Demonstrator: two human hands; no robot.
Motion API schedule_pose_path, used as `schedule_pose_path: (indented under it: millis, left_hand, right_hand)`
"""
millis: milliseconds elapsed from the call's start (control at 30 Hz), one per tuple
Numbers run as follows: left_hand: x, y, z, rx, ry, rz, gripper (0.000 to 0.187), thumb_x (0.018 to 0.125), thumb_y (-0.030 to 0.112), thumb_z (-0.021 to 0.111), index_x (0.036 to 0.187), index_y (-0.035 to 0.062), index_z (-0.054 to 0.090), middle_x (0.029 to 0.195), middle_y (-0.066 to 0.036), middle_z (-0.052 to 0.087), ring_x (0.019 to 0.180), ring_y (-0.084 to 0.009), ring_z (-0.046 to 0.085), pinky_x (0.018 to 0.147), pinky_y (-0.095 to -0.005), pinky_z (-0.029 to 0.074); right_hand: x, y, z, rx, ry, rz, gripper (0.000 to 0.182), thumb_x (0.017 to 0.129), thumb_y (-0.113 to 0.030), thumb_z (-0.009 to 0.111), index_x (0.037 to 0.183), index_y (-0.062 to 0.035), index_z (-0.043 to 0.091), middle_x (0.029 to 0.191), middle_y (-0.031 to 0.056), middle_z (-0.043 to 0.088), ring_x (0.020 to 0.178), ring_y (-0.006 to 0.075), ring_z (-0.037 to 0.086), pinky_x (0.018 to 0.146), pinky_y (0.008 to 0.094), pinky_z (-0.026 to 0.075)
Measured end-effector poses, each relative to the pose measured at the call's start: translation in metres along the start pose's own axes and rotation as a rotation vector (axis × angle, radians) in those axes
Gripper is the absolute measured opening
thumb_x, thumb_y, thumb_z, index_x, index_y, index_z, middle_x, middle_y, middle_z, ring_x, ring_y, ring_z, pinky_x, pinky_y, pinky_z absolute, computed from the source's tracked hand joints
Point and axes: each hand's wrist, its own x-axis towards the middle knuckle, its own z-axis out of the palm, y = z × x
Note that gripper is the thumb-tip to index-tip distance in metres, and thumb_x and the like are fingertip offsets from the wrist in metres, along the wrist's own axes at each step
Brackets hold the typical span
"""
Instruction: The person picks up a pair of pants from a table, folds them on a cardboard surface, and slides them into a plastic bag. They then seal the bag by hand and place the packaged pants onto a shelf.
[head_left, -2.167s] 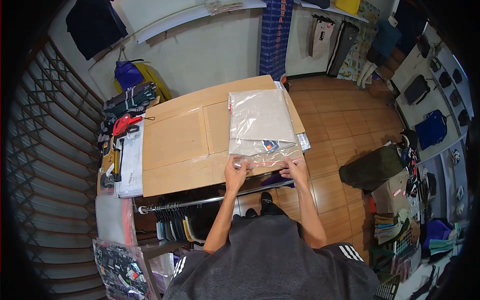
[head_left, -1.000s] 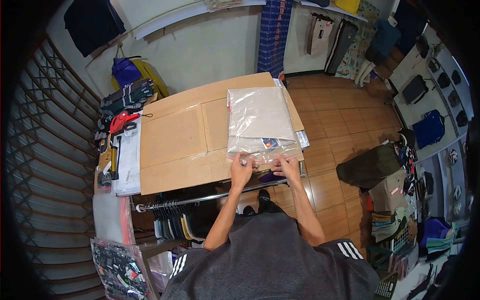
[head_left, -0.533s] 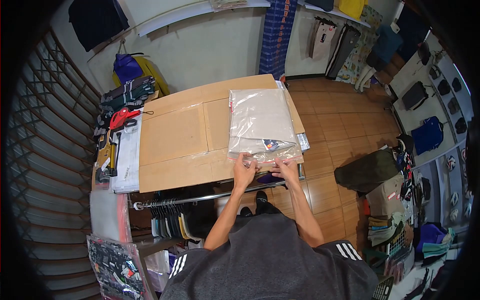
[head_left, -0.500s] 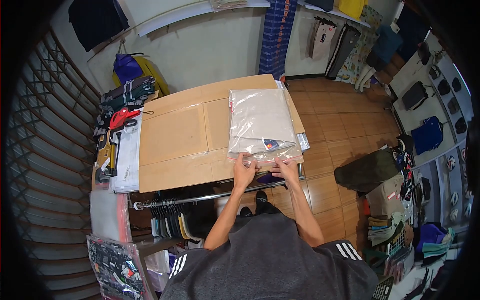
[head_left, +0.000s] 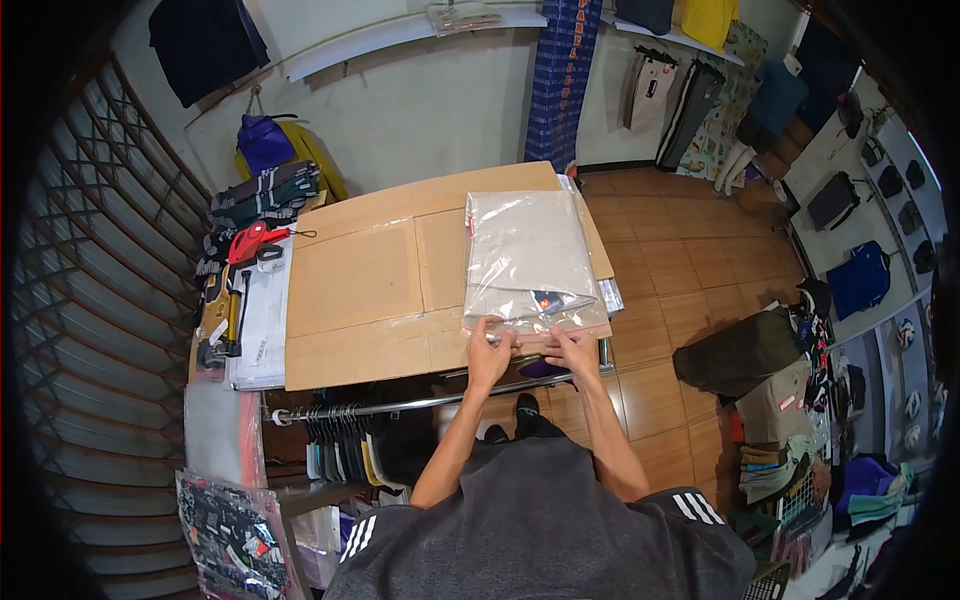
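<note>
- My left hand (head_left: 490, 358) is narrow: thumb & fingers pinch the near edge of a clear plastic bag (head_left: 588, 322), left of the mid.
- My right hand (head_left: 573, 353) pinches the same edge, right of the mid, fingers close tog. Hands are near each other, not touching.
- The bag lies flat on the right part of a big brown cardboard sheet (head_left: 360, 270). A red strip (head_left: 597, 330) runs along the bag's near edge.
- Inside is a folded beige garment (head_left: 530, 245); can't tell what kind. A small dark blue tag (head_left: 547, 299) shows at its near end.
- I'd guess it's light. Cloth = soft & bendy, so it may sag if held by one end.
- Plastic looks thin & shiny, so prob. slippery, & a hard tug could rip it. Nothing inside looks easy to break.
- Best hold, I think: pinch the edge w/ both hands for small tugs; to lift, put a flat hand under the cloth, b/c the edge alone is floppy.
- Close by: a metal rail (head_left: 440, 401) on the near side, w/ clothes hangers (head_left: 338, 415) at left; a red tool (head_left: 257, 241) past the cardboard's left edge.
</note>
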Motion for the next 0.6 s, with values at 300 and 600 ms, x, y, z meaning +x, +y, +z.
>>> schedule_pose_path:
  millis: [300,600]
  left_hand:
    - [0.032,0.002,-0.072,0.035,0.211,0.05,0.06,0.096,0.013,0.075,0.145,-0.003,0.043,0.104,-0.02,0.07,0.091,-0.0224,0.073,0.077,-0.0333,0.059]
    - [0.077,0.001,-0.072,0.225,0.136,0.05,0.051,0.094,0.021,0.076,0.134,-0.0051,0.058,0.101,-0.021,0.075,0.089,-0.0223,0.073,0.08,-0.0349,0.058]
  right_hand:
    - [0.063,-0.019,-0.086,-0.126,0.269,-0.23,0.042,0.097,-0.031,0.077,0.112,0.008,0.07,0.087,0.0127,0.074,0.072,0.0177,0.073,0.056,0.0286,0.057]
    - [0.109,-0.046,-0.055,-0.607,0.365,-0.408,0.051,0.079,-0.035,0.089,0.109,0.0051,0.077,0.09,0.0206,0.078,0.082,0.0242,0.075,0.077,0.0372,0.058]
